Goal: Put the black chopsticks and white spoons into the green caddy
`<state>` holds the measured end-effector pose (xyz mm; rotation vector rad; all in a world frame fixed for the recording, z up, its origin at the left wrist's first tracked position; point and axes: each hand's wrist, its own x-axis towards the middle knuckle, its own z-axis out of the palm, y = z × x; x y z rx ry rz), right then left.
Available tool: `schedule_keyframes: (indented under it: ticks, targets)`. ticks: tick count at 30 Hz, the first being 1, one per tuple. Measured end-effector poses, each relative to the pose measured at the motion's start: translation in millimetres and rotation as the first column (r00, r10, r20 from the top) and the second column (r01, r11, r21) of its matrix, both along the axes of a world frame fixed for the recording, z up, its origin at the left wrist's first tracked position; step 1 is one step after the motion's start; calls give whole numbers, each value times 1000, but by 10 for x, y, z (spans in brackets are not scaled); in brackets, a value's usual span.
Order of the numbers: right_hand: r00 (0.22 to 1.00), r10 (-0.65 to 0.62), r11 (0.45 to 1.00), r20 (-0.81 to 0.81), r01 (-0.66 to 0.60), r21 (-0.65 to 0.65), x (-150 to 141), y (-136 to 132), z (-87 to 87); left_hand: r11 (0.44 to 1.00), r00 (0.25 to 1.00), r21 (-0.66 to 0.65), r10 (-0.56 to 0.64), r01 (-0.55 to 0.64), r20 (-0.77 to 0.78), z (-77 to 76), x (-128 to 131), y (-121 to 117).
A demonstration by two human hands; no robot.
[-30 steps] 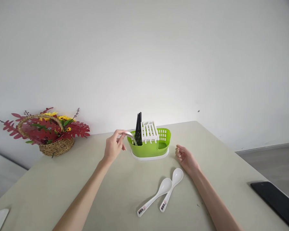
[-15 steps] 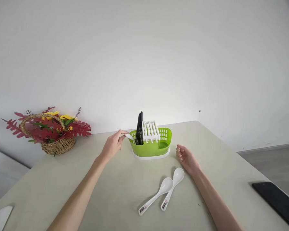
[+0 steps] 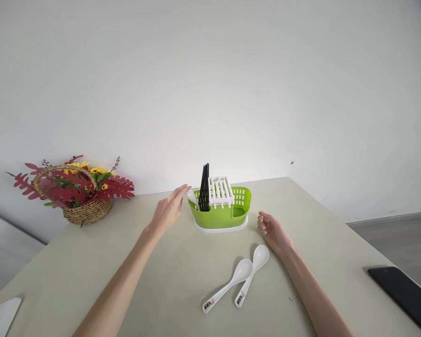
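My left hand (image 3: 169, 206) is at the left end of a green cutlery basket (image 3: 217, 219), its fingers stretched out and the tips at the top of a white spoon (image 3: 192, 197). That spoon leans in the basket's left compartment, bowl end up; the thumb is mostly hidden. Beside it several black chopsticks (image 3: 204, 189) stand upright. A white slatted rack (image 3: 221, 191) sits over the basket's middle. Loosely curled, my right hand (image 3: 272, 230) rests on the table with nothing visible in it. Nearest to it lie two crossed white spoons, one on the right (image 3: 260, 256) and one on the left (image 3: 243, 270).
A wicker basket of artificial flowers (image 3: 87, 211) stands at the back left by the wall. On the right edge of the table (image 3: 168, 290) lies a black phone (image 3: 402, 292). A white object (image 3: 3, 314) shows in part at the lower left.
The spoon at the basket has gone lower into the left compartment, now with its bowl showing. My left fingers have straightened out from a pinch. The right hand stays put.
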<state>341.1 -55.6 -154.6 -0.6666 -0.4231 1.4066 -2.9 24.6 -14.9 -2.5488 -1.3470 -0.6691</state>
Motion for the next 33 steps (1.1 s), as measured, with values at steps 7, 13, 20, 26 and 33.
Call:
schedule_keyframes:
  ticks: [7, 13, 20, 26, 33]
  targets:
    - [1000, 2, 1000, 5, -2, -1, 5, 3, -5, 978, 936, 204, -36, -39, 350, -152, 141, -277]
    - [1000, -2, 1000, 21, 2, -2, 5, 1, -15, 987, 851, -71, -88, 145, 517, -540, 414, -805]
    - [999, -6, 1000, 41, 6, 1, -10, -20, 11, 829, 936, -496, -88, 258, 339, -855, 673, -1314]
    - [999, -5, 1000, 54, 4, 7, -11, -21, -4, 760, 939, -584, -98, 284, 329, -989, 697, -1396]
    - [998, -6, 1000, 59, 5, 9, -4, -13, -34, 737, 940, -603, -131, 305, 316, -983, 677, -1420]
